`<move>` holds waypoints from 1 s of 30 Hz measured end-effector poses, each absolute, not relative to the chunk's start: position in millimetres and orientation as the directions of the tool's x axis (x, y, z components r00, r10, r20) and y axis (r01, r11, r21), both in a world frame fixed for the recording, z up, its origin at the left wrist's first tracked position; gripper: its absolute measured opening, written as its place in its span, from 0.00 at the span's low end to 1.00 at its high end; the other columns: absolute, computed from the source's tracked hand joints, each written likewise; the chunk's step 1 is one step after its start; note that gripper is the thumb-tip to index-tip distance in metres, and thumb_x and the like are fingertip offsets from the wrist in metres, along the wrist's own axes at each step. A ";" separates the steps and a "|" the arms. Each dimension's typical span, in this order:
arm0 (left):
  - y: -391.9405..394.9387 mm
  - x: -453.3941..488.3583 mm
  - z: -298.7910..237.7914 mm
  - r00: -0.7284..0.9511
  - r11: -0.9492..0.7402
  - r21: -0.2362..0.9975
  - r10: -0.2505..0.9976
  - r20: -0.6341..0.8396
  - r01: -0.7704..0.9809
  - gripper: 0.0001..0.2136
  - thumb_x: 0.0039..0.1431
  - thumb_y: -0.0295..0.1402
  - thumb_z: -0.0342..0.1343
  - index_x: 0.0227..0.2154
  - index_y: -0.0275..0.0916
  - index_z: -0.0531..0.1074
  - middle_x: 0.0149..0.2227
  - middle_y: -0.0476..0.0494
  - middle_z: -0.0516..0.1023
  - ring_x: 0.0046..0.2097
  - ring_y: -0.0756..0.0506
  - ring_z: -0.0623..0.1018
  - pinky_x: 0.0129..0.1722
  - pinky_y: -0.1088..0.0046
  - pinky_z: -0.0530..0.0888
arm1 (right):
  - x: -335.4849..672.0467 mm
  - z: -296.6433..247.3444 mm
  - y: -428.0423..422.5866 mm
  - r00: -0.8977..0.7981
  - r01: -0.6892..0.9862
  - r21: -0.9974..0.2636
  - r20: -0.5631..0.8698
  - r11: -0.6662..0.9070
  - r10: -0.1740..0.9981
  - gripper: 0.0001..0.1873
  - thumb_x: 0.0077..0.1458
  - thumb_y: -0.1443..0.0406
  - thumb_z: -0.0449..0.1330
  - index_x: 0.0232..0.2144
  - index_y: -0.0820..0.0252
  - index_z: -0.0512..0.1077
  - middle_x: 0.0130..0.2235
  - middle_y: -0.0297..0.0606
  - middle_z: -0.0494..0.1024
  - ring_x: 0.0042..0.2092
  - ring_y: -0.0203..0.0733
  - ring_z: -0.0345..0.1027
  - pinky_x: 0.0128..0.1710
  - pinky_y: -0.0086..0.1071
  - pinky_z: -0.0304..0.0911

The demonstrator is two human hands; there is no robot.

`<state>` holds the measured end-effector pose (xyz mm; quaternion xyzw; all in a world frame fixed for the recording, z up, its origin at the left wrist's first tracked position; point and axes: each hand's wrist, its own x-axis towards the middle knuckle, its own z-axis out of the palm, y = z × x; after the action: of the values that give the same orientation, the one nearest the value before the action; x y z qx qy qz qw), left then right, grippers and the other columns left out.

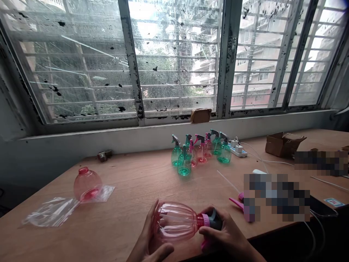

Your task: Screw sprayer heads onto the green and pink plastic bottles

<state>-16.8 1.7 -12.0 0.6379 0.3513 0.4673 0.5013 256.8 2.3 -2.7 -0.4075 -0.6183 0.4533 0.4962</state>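
Observation:
A clear pink spray bottle (177, 222) lies sideways in front of me, above the table's near edge. My left hand (152, 240) cups its base end, fingers round the far side and thumb below. At the neck, my right hand (223, 233) grips the spray head (215, 219), which is black with a pink collar. Thumb and fingers press the collar from both sides. Part of the pink trigger shows under the right hand. Right of the hands lies another pink spray head (240, 203) with a thin dip tube, partly covered by a blurred patch.
An open-necked pink bottle (87, 183) stands at left beside clear plastic bags (51, 213). Several green and pink spray bottles (184, 163) are grouped at the back. Behind them are a power strip (238, 150) with cables and a cardboard box (282, 145).

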 end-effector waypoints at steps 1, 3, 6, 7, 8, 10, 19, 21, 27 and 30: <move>2.0 -16.9 -11.9 0.318 -0.243 0.969 0.916 0.245 -0.046 0.43 0.56 0.48 0.63 0.69 0.52 0.45 0.72 0.39 0.52 0.67 0.29 0.62 0.67 0.46 0.55 | 256.7 -2.1 2.0 -0.176 0.054 -0.965 0.242 0.255 0.954 0.20 0.47 0.52 0.72 0.33 0.60 0.74 0.27 0.32 0.75 0.26 0.41 0.70 0.25 0.29 0.64; 2.6 -16.5 -11.5 0.325 -0.221 0.973 0.917 0.232 -0.070 0.38 0.59 0.49 0.59 0.68 0.51 0.48 0.71 0.38 0.54 0.67 0.30 0.62 0.67 0.46 0.55 | 256.7 -1.0 1.5 -0.169 0.065 -0.962 0.252 0.266 0.953 0.20 0.47 0.52 0.72 0.33 0.61 0.75 0.27 0.33 0.76 0.26 0.41 0.70 0.26 0.29 0.65; 2.3 -14.6 -10.0 0.332 -0.220 0.975 0.917 0.221 -0.039 0.38 0.56 0.46 0.63 0.66 0.54 0.51 0.71 0.41 0.55 0.68 0.31 0.61 0.68 0.48 0.54 | 256.7 -0.4 1.5 -0.161 0.069 -0.960 0.259 0.273 0.952 0.20 0.46 0.53 0.73 0.33 0.61 0.75 0.27 0.32 0.75 0.27 0.41 0.71 0.26 0.29 0.65; 1.8 -13.9 -9.2 0.326 -0.246 0.969 0.914 0.240 -0.022 0.39 0.55 0.45 0.64 0.66 0.55 0.52 0.71 0.42 0.55 0.69 0.32 0.59 0.68 0.49 0.53 | 256.7 -0.4 1.7 -0.159 0.067 -0.961 0.255 0.268 0.954 0.20 0.46 0.53 0.73 0.33 0.61 0.75 0.27 0.32 0.75 0.27 0.41 0.71 0.27 0.30 0.65; 1.2 -13.4 -8.2 0.317 -0.281 0.960 0.910 0.268 -0.003 0.39 0.55 0.45 0.65 0.66 0.55 0.52 0.71 0.44 0.55 0.69 0.33 0.58 0.69 0.51 0.52 | 256.6 -0.5 1.9 -0.160 0.062 -0.964 0.246 0.258 0.956 0.20 0.46 0.53 0.73 0.33 0.61 0.75 0.27 0.32 0.75 0.27 0.41 0.71 0.27 0.30 0.65; -0.3 -13.0 -5.9 0.303 -0.341 0.939 0.900 0.313 0.042 0.38 0.56 0.43 0.64 0.66 0.57 0.52 0.72 0.47 0.54 0.70 0.34 0.56 0.70 0.54 0.50 | 256.5 -0.8 2.3 -0.165 0.056 -0.968 0.232 0.244 0.959 0.20 0.46 0.53 0.73 0.34 0.61 0.75 0.27 0.32 0.75 0.27 0.41 0.70 0.27 0.30 0.65; 2.0 -17.1 -6.9 0.311 -0.219 0.975 0.925 0.218 -0.031 0.41 0.56 0.48 0.62 0.68 0.54 0.48 0.71 0.39 0.56 0.66 0.30 0.64 0.66 0.47 0.58 | 257.0 -0.2 1.5 -0.129 0.089 -0.963 0.241 0.253 0.962 0.20 0.45 0.53 0.73 0.32 0.62 0.76 0.27 0.33 0.75 0.29 0.42 0.69 0.28 0.29 0.65; 2.3 -15.8 -9.5 0.297 -0.269 0.962 0.916 0.269 -0.041 0.41 0.55 0.44 0.64 0.67 0.55 0.48 0.72 0.40 0.53 0.69 0.31 0.59 0.67 0.49 0.56 | 256.9 0.3 1.0 -0.122 0.099 -0.961 0.246 0.258 0.962 0.21 0.44 0.52 0.73 0.32 0.62 0.77 0.28 0.33 0.75 0.29 0.42 0.69 0.29 0.29 0.65; -5.3 -11.9 2.0 0.320 -0.391 0.920 0.875 0.363 0.023 0.39 0.55 0.40 0.65 0.67 0.54 0.53 0.72 0.43 0.53 0.72 0.33 0.51 0.70 0.51 0.48 | 256.9 -0.2 0.8 -0.154 0.088 -0.965 0.234 0.249 0.960 0.22 0.44 0.51 0.73 0.32 0.61 0.76 0.27 0.33 0.74 0.28 0.42 0.69 0.27 0.29 0.64; -8.3 -13.3 11.3 0.334 -0.328 0.944 0.894 0.299 0.032 0.40 0.54 0.41 0.67 0.67 0.55 0.53 0.72 0.44 0.54 0.71 0.33 0.54 0.69 0.54 0.51 | 256.9 -0.7 0.7 -0.159 0.054 -0.966 0.240 0.251 0.958 0.20 0.45 0.52 0.73 0.32 0.61 0.75 0.27 0.32 0.74 0.28 0.41 0.69 0.27 0.29 0.65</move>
<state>-13.3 -8.3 11.3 0.6709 0.3451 0.4625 0.4657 256.9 0.7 -0.7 -0.4129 -0.6128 0.4518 0.4999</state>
